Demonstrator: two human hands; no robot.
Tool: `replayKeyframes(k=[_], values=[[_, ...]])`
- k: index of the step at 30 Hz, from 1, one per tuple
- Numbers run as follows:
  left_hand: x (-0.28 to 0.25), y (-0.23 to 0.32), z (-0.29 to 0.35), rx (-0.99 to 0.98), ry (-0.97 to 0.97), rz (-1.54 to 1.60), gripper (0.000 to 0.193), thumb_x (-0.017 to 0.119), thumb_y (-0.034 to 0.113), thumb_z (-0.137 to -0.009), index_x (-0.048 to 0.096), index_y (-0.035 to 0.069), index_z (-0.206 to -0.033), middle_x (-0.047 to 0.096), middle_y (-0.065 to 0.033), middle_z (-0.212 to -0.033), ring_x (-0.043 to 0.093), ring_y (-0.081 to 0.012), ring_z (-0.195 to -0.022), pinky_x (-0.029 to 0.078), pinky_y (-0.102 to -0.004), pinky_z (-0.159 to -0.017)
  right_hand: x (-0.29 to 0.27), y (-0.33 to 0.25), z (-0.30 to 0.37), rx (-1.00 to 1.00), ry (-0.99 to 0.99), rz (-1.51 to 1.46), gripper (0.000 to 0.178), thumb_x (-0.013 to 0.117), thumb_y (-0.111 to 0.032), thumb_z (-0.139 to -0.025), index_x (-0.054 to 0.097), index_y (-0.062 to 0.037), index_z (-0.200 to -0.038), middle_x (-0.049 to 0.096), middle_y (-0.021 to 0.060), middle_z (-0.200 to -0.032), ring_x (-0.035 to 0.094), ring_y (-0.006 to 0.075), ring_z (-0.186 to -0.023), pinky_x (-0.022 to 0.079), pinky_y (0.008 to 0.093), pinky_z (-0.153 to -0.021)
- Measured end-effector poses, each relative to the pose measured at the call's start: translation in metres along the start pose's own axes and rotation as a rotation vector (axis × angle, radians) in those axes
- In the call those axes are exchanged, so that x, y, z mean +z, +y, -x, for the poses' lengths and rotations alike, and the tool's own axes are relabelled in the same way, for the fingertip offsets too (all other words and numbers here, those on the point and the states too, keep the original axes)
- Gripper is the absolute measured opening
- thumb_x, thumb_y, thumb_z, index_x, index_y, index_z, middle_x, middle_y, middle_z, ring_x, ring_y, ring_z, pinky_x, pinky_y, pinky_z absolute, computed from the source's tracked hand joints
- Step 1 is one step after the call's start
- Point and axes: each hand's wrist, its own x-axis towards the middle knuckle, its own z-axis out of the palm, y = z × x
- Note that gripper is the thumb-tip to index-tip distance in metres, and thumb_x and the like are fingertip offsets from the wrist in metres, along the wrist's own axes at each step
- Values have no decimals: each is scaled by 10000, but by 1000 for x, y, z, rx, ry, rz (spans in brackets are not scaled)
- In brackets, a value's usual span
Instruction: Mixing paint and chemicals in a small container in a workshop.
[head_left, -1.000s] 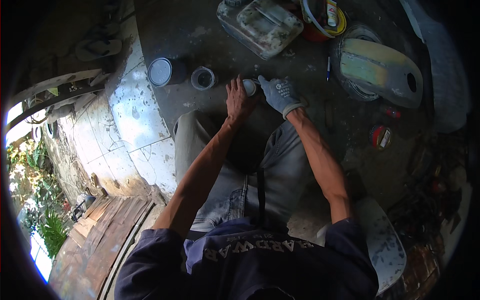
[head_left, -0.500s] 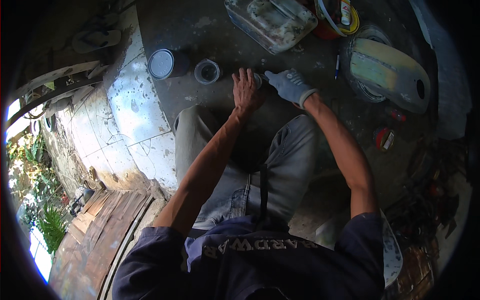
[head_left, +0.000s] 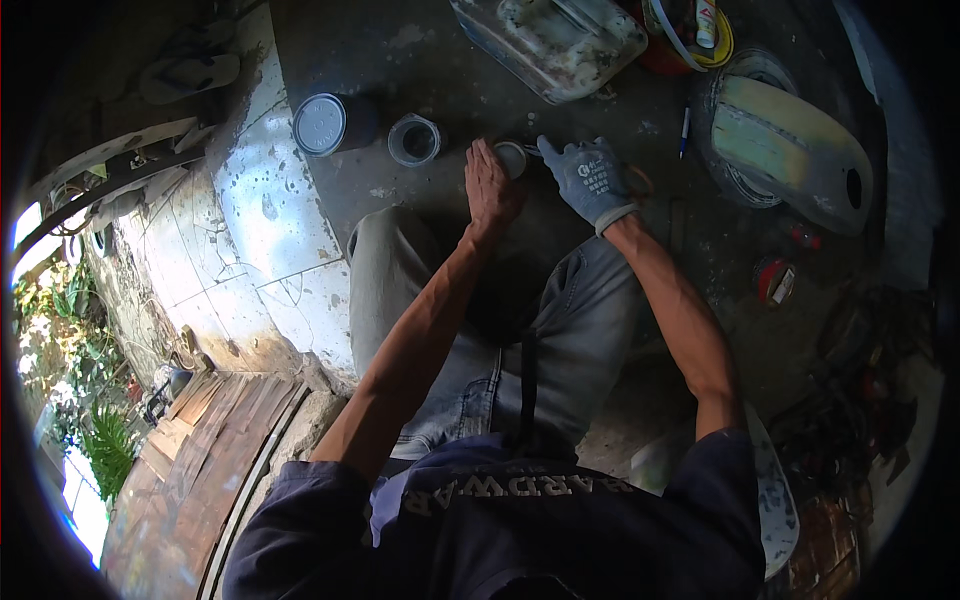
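My bare left hand (head_left: pixel 490 190) holds the side of a small round can (head_left: pixel 511 160) with a pale top, fingers together along its left side. My right hand (head_left: pixel 590 180), in a grey work glove, is closed around a slim tool with a metal tip (head_left: pixel 532 151). That tip reaches the can's right rim, and the index finger points along it. A reddish curved piece (head_left: pixel 641 182) shows behind the glove; I cannot tell whether it belongs to the tool. Left of my hands stand a clear plastic cup (head_left: pixel 414 140) and a larger lidded can (head_left: pixel 321 124).
A stained metal container (head_left: pixel 555 45) lies ahead, beside a yellow-rimmed bucket (head_left: pixel 715 55). Toward the right are a pen (head_left: pixel 685 132), a pale painted panel (head_left: pixel 790 150) and a red tape-like roll (head_left: pixel 774 281). White tiles (head_left: pixel 275 220) run along the left.
My right hand has turned so the back of the glove shows more, and has shifted slightly right. My left hand has tipped more upright beside the can, whose top is now more visible.
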Motion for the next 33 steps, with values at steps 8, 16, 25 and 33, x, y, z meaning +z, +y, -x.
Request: replayKeyframes(k=[8, 16, 25, 33], values=[[-5, 15, -10, -107, -61, -148, 739, 785, 171, -701, 448, -68, -1313, 486, -239, -1222, 487, -443, -1127, 447, -536, -901, 0, -27, -12, 18, -67, 202, 474, 593, -149, -926, 625, -141, -1399, 764, 100, -906, 737, 296, -821, 528, 499, -818], [-10, 21, -13, -38, -147, -236, 827, 796, 275, -731, 429, -115, -1361, 482, -291, -1243, 475, -469, -1112, 420, -539, -954, 24, 36, -21, -198, 42, -344, 452, 586, -121, -912, 653, -139, -1359, 749, 134, -882, 726, 317, -804, 528, 487, -807], [3, 2, -5, 39, 69, -158, 793, 813, 273, -745, 435, -116, -1324, 498, -271, -1246, 509, -451, -1110, 448, -534, -885, 10, 3, 16, -68, 182, 41, 361, 597, -232, -1008, 662, -142, -1351, 682, 87, -758, 676, 276, -679, 492, 440, -731], [-2, 9, -14, 15, -81, -116, 738, 806, 141, -658, 445, -78, -1263, 507, -239, -1200, 515, -427, -1092, 448, -498, -865, 20, -4, 9, 1, 170, 139, 406, 617, -215, -981, 638, -149, -1381, 680, 77, -750, 687, 271, -690, 502, 444, -743]])
